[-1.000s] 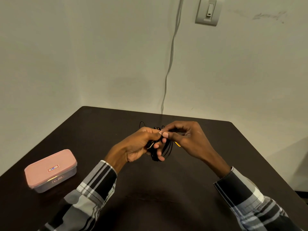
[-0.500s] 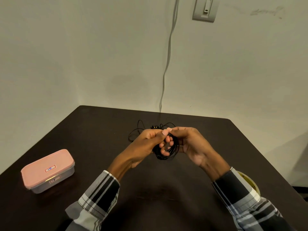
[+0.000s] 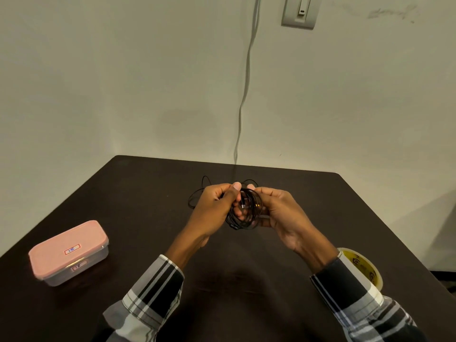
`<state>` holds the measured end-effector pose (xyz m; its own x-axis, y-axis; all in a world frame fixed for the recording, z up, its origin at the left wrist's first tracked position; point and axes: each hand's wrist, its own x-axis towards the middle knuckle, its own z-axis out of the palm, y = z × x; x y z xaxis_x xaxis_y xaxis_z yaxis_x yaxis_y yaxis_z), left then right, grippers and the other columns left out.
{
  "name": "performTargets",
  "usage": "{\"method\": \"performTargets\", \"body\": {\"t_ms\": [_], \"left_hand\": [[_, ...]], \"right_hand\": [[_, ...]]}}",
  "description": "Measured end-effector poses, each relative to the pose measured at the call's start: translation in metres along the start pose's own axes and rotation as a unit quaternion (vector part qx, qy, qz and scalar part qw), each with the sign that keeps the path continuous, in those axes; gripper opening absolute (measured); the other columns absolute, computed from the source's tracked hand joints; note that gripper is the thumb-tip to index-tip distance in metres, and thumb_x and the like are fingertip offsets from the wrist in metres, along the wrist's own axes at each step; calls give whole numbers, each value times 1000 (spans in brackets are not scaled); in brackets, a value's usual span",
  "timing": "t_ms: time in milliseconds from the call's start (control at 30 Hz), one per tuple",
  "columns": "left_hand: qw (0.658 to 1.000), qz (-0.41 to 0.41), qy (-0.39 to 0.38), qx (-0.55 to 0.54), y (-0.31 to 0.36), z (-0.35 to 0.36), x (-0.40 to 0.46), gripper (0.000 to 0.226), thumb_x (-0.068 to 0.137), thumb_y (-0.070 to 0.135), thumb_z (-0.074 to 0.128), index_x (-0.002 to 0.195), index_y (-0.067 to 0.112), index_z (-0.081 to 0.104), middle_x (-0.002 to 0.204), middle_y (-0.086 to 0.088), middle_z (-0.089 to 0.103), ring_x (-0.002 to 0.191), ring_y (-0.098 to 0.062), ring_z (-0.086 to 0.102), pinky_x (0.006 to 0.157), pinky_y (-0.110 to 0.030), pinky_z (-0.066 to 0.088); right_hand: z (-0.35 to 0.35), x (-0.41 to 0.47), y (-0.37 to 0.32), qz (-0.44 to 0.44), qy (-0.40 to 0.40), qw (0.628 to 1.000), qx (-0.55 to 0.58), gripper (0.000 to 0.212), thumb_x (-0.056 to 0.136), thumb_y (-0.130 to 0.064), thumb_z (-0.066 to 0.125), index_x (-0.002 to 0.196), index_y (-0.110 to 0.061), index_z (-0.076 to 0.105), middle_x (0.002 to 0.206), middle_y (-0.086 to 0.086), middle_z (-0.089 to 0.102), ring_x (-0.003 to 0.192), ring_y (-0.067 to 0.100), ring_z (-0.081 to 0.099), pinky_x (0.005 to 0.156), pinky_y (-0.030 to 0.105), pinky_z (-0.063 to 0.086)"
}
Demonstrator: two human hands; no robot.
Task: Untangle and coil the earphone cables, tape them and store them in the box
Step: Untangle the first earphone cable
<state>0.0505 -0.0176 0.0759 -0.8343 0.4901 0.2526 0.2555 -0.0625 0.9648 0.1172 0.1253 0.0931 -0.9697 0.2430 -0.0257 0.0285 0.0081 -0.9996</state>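
My left hand (image 3: pixel 214 208) and right hand (image 3: pixel 278 213) meet above the middle of the desk (image 3: pixel 138 193), and between them I hold the coil (image 3: pixel 246 212) of black earphone cable, wound into several loops. My left grip is curled round the left side of the coil, thumb up at the top of the loops; my right grip is curled round the right side, fingertips at the top and thumb low under the loops. So both grips are closed on the coil, which hangs between my palms, clear of the desk as far as I can tell. A small metal plug end and a yellow fleck show inside the loops. A loose tail of cable (image 3: pixel 197 193) runs out to the left behind my left hand and lies in thin loops on the desk; whether it belongs to the same earphones I cannot tell. The box (image 3: pixel 69 253) sits well apart at the near left of the desk, its pink lid on. The tape (image 3: pixel 362 267), a yellowish roll, lies at the near right, partly hidden by my right sleeve (image 3: pixel 350 292). Both sleeves are plaid. On the wall (image 3: pixel 98 82) behind, a pale cord (image 3: pixel 244 95) hangs down to the far edge of the desk, with a switch (image 3: pixel 299 11) beside it at the top.
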Motion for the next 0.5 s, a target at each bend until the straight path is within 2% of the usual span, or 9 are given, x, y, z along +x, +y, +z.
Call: {"method": "performTargets", "body": {"t_ms": [67, 167, 267, 300, 400, 500], "left_hand": [[999, 3, 20, 29, 0, 1, 0, 40, 102, 32, 47, 68, 13, 57, 61, -7, 64, 60, -17, 63, 71, -31, 53], [997, 10, 40, 70, -2, 2, -1, 41, 102, 33, 47, 67, 14, 56, 58, 1, 63, 54, -6, 60, 58, -16, 46], [992, 28, 49, 115, -7, 0, 1, 41, 101, 34, 49, 69, 10, 60, 64, -6, 67, 59, -15, 65, 61, -30, 49], [991, 34, 46, 124, -8, -1, 2, 40, 101, 33, 49, 71, 11, 63, 66, -6, 68, 61, -16, 67, 61, -33, 51], [984, 56, 43, 166, -7, -2, 2, 37, 101, 33, 49, 72, 17, 66, 63, 1, 69, 59, -7, 66, 58, -23, 50], [973, 68, 37, 217, -9, -3, 3, 38, 100, 36, 50, 71, 17, 65, 63, 2, 69, 58, -6, 67, 58, -23, 51]], "right_hand": [[2, -3, -2, -15, 1, 999, -36, 44, 95, -46, 59, 97, -5, 76, 92, 19, 76, 80, 26, 73, 71, 35, 59], [2, -7, -6, -24, -13, 998, -63, 51, 91, -53, 60, 97, -5, 77, 91, 16, 77, 88, 27, 75, 79, 39, 61], [0, -7, -8, -2, -22, 998, -60, 60, 87, -59, 62, 101, -2, 75, 94, 16, 77, 91, 26, 75, 74, 35, 61], [-1, -6, -7, 0, -26, 998, -64, 56, 86, -54, 66, 102, -2, 74, 96, 16, 77, 94, 27, 75, 75, 35, 61], [-2, -4, -4, 10, -41, 998, -53, 27, 85, -22, 75, 104, -2, 73, 101, 19, 75, 101, 32, 72, 87, 45, 57], [-8, 1, 0, 29, -53, 997, -41, 20, 83, 0, 69, 103, -1, 73, 106, 19, 74, 105, 33, 70, 93, 51, 55]]}}
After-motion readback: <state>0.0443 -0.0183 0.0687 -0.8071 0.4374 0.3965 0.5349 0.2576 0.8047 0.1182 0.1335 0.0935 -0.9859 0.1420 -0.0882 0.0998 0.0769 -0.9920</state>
